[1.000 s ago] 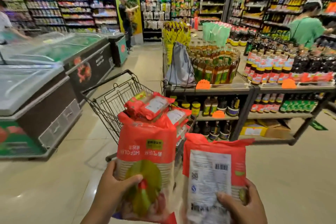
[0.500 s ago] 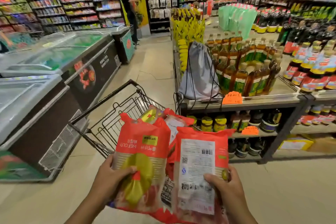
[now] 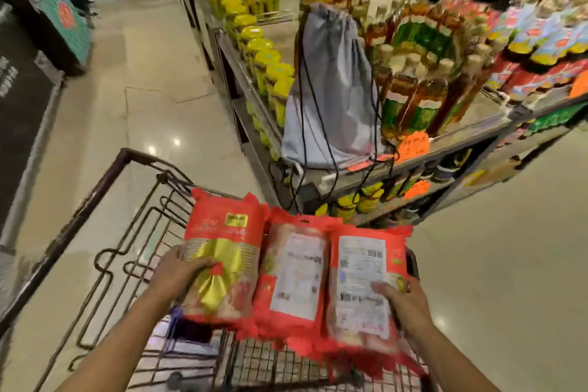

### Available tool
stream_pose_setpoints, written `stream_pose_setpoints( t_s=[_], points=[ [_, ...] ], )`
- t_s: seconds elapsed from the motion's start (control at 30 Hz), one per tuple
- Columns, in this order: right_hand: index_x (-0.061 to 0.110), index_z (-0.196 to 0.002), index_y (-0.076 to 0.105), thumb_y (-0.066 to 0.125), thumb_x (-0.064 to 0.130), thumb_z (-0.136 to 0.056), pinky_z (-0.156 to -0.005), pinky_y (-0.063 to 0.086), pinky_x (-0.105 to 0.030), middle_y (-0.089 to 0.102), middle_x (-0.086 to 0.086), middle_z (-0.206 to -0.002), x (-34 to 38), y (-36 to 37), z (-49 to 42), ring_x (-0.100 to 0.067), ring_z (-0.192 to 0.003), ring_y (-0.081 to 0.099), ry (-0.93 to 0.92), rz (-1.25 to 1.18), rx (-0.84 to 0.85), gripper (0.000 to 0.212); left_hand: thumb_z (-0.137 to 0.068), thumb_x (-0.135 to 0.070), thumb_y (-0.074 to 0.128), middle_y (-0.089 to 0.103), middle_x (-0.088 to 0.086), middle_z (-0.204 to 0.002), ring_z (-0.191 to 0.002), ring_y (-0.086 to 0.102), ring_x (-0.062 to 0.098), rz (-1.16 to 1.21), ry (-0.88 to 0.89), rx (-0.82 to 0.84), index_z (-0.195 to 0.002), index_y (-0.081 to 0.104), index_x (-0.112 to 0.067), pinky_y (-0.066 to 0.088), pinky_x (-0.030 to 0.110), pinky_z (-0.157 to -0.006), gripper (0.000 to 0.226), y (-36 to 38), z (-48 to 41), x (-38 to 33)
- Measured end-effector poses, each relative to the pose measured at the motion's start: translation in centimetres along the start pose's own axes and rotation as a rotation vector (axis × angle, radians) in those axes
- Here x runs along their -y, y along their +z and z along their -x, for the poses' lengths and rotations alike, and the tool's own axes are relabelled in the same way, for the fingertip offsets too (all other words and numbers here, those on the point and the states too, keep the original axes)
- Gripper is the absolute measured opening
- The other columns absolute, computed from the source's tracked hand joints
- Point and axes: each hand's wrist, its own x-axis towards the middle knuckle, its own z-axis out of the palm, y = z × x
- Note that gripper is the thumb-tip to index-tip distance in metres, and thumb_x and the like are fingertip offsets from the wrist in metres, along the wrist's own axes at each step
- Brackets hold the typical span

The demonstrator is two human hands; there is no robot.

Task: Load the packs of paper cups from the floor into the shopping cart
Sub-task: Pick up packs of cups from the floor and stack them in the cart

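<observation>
Two red packs of paper cups are held low over the wire shopping cart [image 3: 105, 188]. My left hand [image 3: 178, 274] grips the left pack [image 3: 222, 232], whose front shows a yellow bow. My right hand [image 3: 404, 302] grips the right pack [image 3: 362, 267], white label side up. Between them a third red pack [image 3: 296, 270] lies in the cart, label up, touching both. More red packs show beneath at the cart's near end.
A shelf unit [image 3: 451, 143] of bottles and yellow jars stands just beyond the cart, with a grey drawstring bag [image 3: 331, 89] hanging on its corner. Freezer chests [image 3: 28, 99] line the left. Tiled floor [image 3: 152, 73] runs ahead between them.
Both hands have lowered their packs from in front of me down onto the cart, beside the packs lying there. My view has tilted down and moved closer to the cart.
</observation>
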Motion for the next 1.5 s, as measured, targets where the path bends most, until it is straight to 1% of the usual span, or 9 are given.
stream_pose_setpoints(
  t_s=[0.1,0.23,0.37,0.5,0.63,0.77,0.93,1.33,1.5],
  points=[
    [0.012,-0.095,0.065,0.074,-0.01,-0.079,-0.05,0.057,-0.029,0.076,-0.013,-0.087,0.0,1.4,-1.1,-0.019,-0.06,0.075,0.046,0.021,-0.082,0.029,-0.054,-0.026,0.092,0.079,0.012,-0.084,-0.074,0.076,0.031,-0.064,-0.035,0.052,-0.096,0.072,-0.013,0.062,0.044,-0.075,0.048,-0.2,-5.3,-0.1],
    [0.009,-0.099,0.062,0.077,-0.005,-0.081,-0.041,0.05,-0.016,0.07,-0.004,-0.083,-0.2,1.5,-1.8,-0.006,-0.052,0.07,0.086,0.16,-0.124,0.027,-0.069,-0.029,0.089,0.074,0.009,-0.082,-0.061,0.069,0.02,-0.147,-0.052,0.044,-0.1,0.068,-0.012,0.052,0.031,-0.058,0.041,-0.5,-7.9,1.1],
    [0.006,-0.118,0.062,0.086,0.014,-0.075,-0.06,0.055,-0.029,0.077,-0.01,-0.1,0.4,1.5,-2.1,-0.017,-0.076,0.074,0.127,0.334,-0.084,0.05,-0.069,-0.043,0.086,0.067,0.006,-0.104,-0.087,0.065,0.028,-0.323,0.017,-0.05,-0.123,0.057,-0.015,0.052,0.04,-0.077,0.068,-0.3,-7.1,1.2],
    [0.023,-0.131,0.048,0.072,0.068,-0.066,-0.089,0.054,-0.045,0.064,-0.009,-0.124,1.0,0.9,-1.6,-0.03,-0.107,0.063,-0.044,0.812,-0.181,0.083,-0.075,-0.048,0.072,0.064,0.01,-0.11,-0.103,0.061,0.035,-0.627,0.386,-0.119,-0.12,0.057,-0.017,0.052,0.052,-0.088,0.057,0.6,-4.6,-1.0],
    [0.026,-0.15,0.039,0.052,0.065,-0.085,-0.102,0.046,-0.043,0.056,-0.002,-0.142,4.3,-0.9,4.4,-0.028,-0.126,0.054,-0.353,1.119,-0.221,0.077,-0.083,-0.048,0.054,0.058,0.015,-0.128,-0.118,0.053,0.035,-0.667,0.778,0.019,-0.134,0.052,-0.01,0.043,0.05,-0.103,0.064,7.0,1.1,-7.6],
    [0.022,-0.146,0.051,0.048,0.059,-0.089,-0.107,0.043,-0.045,0.056,-0.007,-0.147,5.2,-6.8,11.7,-0.03,-0.131,0.055,-0.473,1.172,-0.515,0.068,-0.087,-0.051,0.051,0.058,0.015,-0.138,-0.126,0.052,0.034,-0.771,1.18,0.244,-0.141,0.051,-0.008,0.045,0.048,-0.105,0.069,16.7,11.0,-14.1],
    [0.022,-0.148,0.049,0.041,0.062,-0.091,-0.108,0.045,-0.051,0.053,-0.01,-0.15,1.4,-19.5,21.7,-0.032,-0.134,0.053,-0.356,1.121,-0.854,0.07,-0.085,-0.057,0.044,0.055,0.015,-0.143,-0.131,0.052,0.036,-0.977,1.628,0.418,-0.14,0.055,-0.01,0.042,0.049,-0.11,0.073,28.9,27.7,-16.5],
    [0.017,-0.139,0.06,0.033,0.064,-0.087,-0.102,0.048,-0.059,0.061,-0.016,-0.141,-19.6,-51.3,46.5,-0.038,-0.127,0.059,0.214,0.843,-1.351,0.075,-0.097,-0.062,0.038,0.022,0.006,-0.168,-0.153,0.024,0.031,-1.031,2.213,0.807,-0.16,0.02,-0.023,0.021,0.049,-0.124,0.076,52.2,71.7,-3.9],
    [0.016,-0.135,0.064,0.045,0.062,-0.086,-0.1,0.048,-0.058,0.064,-0.017,-0.136,-26.4,-58.3,53.2,-0.038,-0.123,0.062,0.436,0.744,-1.482,0.069,-0.085,-0.06,0.055,0.057,0.013,-0.146,-0.133,0.055,0.038,-0.966,2.407,0.927,-0.144,0.052,-0.016,0.043,0.056,-0.11,0.074,58.6,83.3,1.9]
  ],
)
